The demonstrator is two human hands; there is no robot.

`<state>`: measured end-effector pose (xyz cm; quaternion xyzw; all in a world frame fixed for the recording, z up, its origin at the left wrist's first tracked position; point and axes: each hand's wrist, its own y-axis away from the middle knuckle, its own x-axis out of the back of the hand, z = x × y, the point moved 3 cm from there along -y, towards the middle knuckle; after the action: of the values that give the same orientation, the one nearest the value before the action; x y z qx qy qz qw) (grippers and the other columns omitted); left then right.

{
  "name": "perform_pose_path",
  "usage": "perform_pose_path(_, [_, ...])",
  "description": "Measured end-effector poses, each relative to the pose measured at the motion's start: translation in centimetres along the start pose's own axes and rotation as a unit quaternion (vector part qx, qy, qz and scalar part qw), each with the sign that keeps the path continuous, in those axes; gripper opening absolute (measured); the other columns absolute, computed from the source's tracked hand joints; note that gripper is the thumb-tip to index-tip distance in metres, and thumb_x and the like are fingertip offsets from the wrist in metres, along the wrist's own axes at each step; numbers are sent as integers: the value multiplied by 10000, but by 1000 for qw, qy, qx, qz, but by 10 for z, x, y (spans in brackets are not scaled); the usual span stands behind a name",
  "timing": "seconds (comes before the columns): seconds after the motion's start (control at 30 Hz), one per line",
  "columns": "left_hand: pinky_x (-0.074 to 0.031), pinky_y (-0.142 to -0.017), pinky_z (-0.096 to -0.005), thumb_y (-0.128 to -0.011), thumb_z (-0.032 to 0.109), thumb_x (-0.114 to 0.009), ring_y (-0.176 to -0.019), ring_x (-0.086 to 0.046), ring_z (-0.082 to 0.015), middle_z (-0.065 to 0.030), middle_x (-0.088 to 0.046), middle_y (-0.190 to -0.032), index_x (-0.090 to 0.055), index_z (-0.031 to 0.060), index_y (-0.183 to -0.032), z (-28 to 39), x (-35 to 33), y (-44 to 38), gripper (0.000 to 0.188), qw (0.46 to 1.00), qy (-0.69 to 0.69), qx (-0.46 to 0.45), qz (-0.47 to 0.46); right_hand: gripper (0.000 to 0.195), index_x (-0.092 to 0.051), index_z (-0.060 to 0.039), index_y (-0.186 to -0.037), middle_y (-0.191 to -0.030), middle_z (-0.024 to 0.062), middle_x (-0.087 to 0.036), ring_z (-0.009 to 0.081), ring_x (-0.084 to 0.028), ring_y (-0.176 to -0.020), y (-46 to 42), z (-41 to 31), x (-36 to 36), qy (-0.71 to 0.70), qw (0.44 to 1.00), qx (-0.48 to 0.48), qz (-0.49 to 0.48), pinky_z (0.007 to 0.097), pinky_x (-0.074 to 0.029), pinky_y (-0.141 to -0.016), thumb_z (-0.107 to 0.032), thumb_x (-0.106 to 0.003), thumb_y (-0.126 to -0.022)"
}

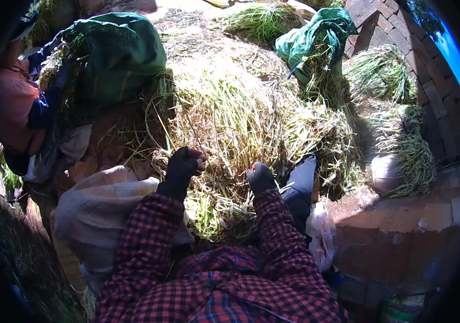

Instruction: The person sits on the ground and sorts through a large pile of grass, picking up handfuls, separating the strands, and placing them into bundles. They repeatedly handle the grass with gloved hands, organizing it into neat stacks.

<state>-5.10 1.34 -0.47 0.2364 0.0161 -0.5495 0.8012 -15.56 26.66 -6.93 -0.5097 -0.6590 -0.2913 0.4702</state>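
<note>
A large heap of cut grass stalks (230, 117), green and straw-coloured, lies before me between my legs. My left hand (182, 171), in a dark fingerless glove, is at the heap's near left side with its bare fingertips curled inward. Thin stalks pass close by those fingertips; whether any is pinched there is unclear. My right hand (261, 177), gloved likewise, is against the heap's near right side, its fingers mostly hidden under the glove's back. Shorter green grass (207, 210) lies below and between my hands.
A pale cloth sack (96, 202) is at my left, a plastic bag (322, 236) by my right leg (300, 181). A person (16, 105) at the left handles grass beside a green sack (121, 56). Another green sack (314, 40), grass bundles (379, 72) and a brick wall (427, 80) stand beyond.
</note>
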Motion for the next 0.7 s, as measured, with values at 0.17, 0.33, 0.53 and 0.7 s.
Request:
perform_pose_path(0.17, [-504,-559,-274,-793,51,-580,-641,-589,-141,-86,-614,-860,-521,21,-945,-3,4,1,166,1000,-7,2,6,205,-555,-30,-688,-615,147,-560,262,-563,-579,4,7,7,-125,984,-55,-116,368,-442,-558,-232,-570,-717])
perform_pose_path(0.33, [-501,-569,-275,-782,60,-595,-643,-590,-145,-88,-613,-860,-524,20,-933,-1,-2,5,172,1000,-9,-5,-1,170,-575,-39,-794,-711,137,-578,261,-575,-710,-7,-10,41,-140,982,-50,118,376,-445,-642,-194,-579,-725])
perform_pose_path(0.53, [-494,-564,-269,-782,61,-598,-647,-591,-140,-86,-614,-860,-528,17,-954,2,-12,4,191,1000,-5,-7,-6,221,-541,-26,-700,-676,162,-582,280,-588,-665,-7,15,34,-110,983,-131,-60,389,-450,-611,-236,-606,-684])
perform_pose_path(0.7, [-485,-541,-255,-781,61,-603,-619,-587,-128,-77,-613,-829,-535,20,-945,-2,-15,6,182,999,7,-9,-31,202,-579,7,-761,-655,106,-578,196,-572,-561,23,-27,61,-263,963,-41,-38,332,-451,-532,-184,-604,-700])
